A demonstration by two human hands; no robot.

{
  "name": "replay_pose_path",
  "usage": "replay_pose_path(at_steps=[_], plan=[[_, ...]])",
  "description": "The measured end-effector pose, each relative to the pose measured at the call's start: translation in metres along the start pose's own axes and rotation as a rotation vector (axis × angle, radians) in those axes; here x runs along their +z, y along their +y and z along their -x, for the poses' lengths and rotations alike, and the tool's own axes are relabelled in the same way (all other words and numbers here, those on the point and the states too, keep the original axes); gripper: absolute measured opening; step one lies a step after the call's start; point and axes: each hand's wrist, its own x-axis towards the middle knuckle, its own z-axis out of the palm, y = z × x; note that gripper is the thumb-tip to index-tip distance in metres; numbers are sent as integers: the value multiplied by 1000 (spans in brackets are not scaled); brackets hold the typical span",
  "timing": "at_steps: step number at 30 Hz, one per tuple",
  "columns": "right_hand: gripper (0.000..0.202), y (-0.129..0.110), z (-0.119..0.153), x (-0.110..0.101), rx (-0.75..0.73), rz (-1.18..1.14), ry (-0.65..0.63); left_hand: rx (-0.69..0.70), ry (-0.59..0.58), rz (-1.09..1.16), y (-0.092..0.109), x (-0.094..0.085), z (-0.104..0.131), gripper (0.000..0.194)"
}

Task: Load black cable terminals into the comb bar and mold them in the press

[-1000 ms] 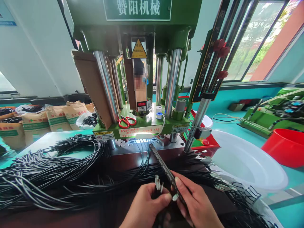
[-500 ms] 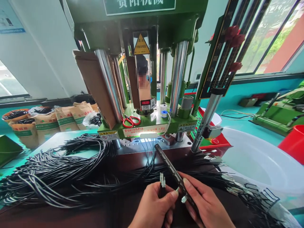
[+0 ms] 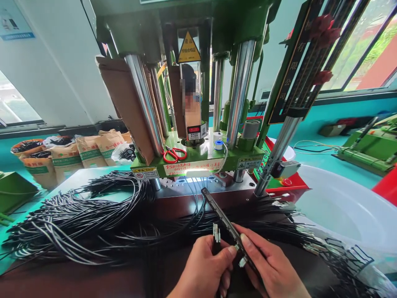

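My left hand (image 3: 206, 265) is closed around a few black cables with silvery metal ends (image 3: 216, 233) standing up out of the fist. Its thumb and finger press at the edge of a long dark slotted bar (image 3: 221, 216). My right hand (image 3: 268, 258) grips the lower part of this bar, which slants up and away toward the press. A pale metal cable end (image 3: 242, 262) sticks out at the bar's side, between the hands. Thin cables (image 3: 198, 198) run from the press to the table beyond the bar's far tip.
A green press (image 3: 201, 155) with steel columns stands ahead, red-handled scissors (image 3: 175, 155) on its ledge. Black cables (image 3: 93, 223) cover the table at left; more with metal ends (image 3: 313, 240) lie at right. A white tub (image 3: 335, 207) stands right, paper sacks (image 3: 66, 161) back left.
The view has tilted down and shifted slightly left, so the press appears a little higher and to the right. Both hands keep their holds, with the left thumb a little closer to the bar.
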Motion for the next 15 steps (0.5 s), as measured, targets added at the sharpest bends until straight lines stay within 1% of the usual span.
replay_pose_path(at_steps=[3, 5, 6, 8, 11, 13, 15], plan=[[44, 1, 0, 0, -142, 97, 70, 10, 19, 10, -1, 2, -1, 31], [44, 1, 0, 1, -150, 99, 95, 14, 16, 22, -1, 2, -2, 32], [47, 0, 1, 2, -118, 73, 90, 10, 4, 36, 0, 1, -2, 33], [57, -2, 2, 2, -4, -2, 49, 11, -17, 76, 3, -3, 0, 35], [68, -9, 6, -2, 132, -96, 29, 32, 3, 147, 10, -12, 5, 38], [70, -11, 8, -5, 170, -139, 62, 22, 19, 221, 13, -17, 10, 40], [69, -11, 8, -7, 180, -164, 62, -22, 11, 311, 13, -21, 13, 47]])
